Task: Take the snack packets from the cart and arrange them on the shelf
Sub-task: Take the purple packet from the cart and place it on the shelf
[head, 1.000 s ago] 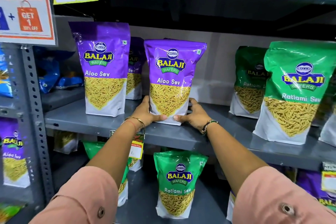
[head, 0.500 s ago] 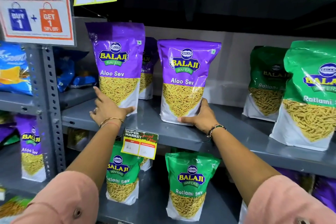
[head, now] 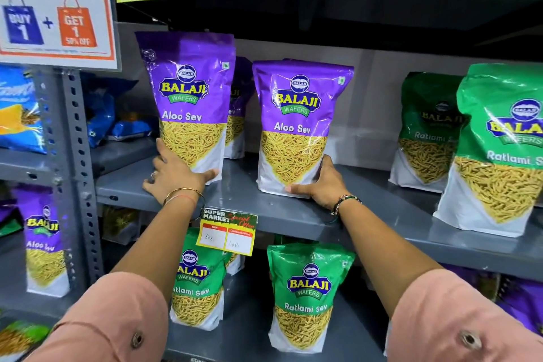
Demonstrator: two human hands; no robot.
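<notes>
Two purple Aloo Sev packets stand upright on the grey middle shelf (head: 244, 200). My left hand (head: 173, 175) grips the bottom left corner of the left purple packet (head: 188, 103), thumb across its white base. My right hand (head: 320, 185) holds the bottom right corner of the right purple packet (head: 296, 126), fingers behind it and thumb along its front lower edge. A third purple packet (head: 239, 114) stands behind, between the two. The cart is out of view.
Green Ratlami Sev packets (head: 496, 150) stand at the right of the same shelf, and more (head: 305, 297) on the shelf below. A price tag (head: 226, 232) hangs from the shelf edge. A perforated upright (head: 79, 161) and an offer sign (head: 55, 6) are at the left.
My left hand left the right packet, moved left and took hold of the left purple packet's base. My right hand stayed on the right packet. The view shifted left.
</notes>
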